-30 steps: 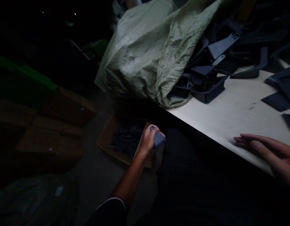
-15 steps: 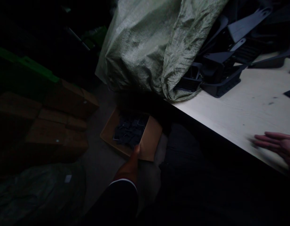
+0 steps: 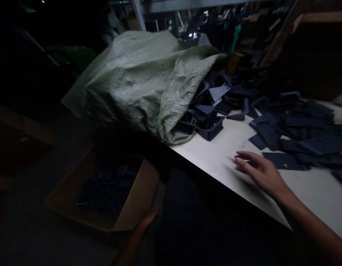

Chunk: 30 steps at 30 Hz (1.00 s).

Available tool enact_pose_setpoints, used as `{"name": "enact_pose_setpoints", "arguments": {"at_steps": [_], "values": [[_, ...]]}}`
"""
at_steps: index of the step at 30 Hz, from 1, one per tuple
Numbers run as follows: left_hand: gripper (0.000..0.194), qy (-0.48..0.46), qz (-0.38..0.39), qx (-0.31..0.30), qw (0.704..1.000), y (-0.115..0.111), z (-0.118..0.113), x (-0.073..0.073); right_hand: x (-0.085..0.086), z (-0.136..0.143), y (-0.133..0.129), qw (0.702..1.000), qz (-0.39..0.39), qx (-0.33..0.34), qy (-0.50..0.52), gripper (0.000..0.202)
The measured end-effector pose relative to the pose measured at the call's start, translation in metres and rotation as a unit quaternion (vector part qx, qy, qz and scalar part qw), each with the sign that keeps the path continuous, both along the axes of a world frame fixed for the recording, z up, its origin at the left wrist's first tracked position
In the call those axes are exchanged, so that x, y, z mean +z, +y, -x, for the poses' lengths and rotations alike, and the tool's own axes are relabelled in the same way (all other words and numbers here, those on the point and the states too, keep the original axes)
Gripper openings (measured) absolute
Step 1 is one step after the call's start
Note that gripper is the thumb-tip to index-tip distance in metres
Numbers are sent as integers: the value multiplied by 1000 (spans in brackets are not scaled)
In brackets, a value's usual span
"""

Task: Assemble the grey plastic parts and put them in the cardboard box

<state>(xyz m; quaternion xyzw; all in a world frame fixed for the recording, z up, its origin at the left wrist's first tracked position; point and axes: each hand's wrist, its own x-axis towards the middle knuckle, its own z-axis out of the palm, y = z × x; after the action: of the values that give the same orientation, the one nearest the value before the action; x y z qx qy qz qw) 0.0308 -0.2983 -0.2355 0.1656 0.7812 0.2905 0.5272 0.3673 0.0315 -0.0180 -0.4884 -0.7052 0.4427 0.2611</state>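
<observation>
My left hand (image 3: 149, 218) is low in the view at the near right corner of a cardboard box (image 3: 137, 195); its fingers are dim and partly hidden against the box. Dark parts (image 3: 107, 184) fill the box. Over the pale tabletop (image 3: 215, 166) hovers my right hand (image 3: 261, 170), fingers slightly curled and apart, holding nothing. Flat dark plates (image 3: 284, 161) lie just beyond it. A greenish woven sack (image 3: 137, 77) rests on the table, with black plastic brackets (image 3: 211, 122) spilling from its mouth.
More dark plates (image 3: 315, 125) are heaped at the table's right. Brown cartons (image 3: 21, 129) stand at the dim left, with a green object (image 3: 73, 55) behind. A metal rack beam (image 3: 182, 5) crosses the top. The table's near edge runs diagonally between my hands.
The view has swung up and right. My right hand has come in over the table from the right edge. The box now appears larger and lower left, with my left hand still at it.
</observation>
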Motion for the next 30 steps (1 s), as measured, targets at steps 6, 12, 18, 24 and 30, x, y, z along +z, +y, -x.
{"name": "enact_pose_setpoints", "arguments": {"at_steps": [6, 12, 18, 24, 30], "values": [[72, 67, -65, -26, 995, 26, 35, 20, 23, 55, 41, 937, -292, 87, -170, 56], [67, 138, -124, -31, 982, 44, 51, 60, 36, 115, 53, 895, -317, 161, -269, 59], [65, 142, -149, -60, 977, 52, 33, 90, 32, 132, 76, 893, -303, 126, -308, 56], [73, 132, -150, -98, 975, 48, 21, 99, 42, 118, 108, 898, -281, 78, -331, 52], [69, 120, -143, -131, 974, 38, 14, 129, 52, 94, 96, 916, -274, 40, -290, 45]]}}
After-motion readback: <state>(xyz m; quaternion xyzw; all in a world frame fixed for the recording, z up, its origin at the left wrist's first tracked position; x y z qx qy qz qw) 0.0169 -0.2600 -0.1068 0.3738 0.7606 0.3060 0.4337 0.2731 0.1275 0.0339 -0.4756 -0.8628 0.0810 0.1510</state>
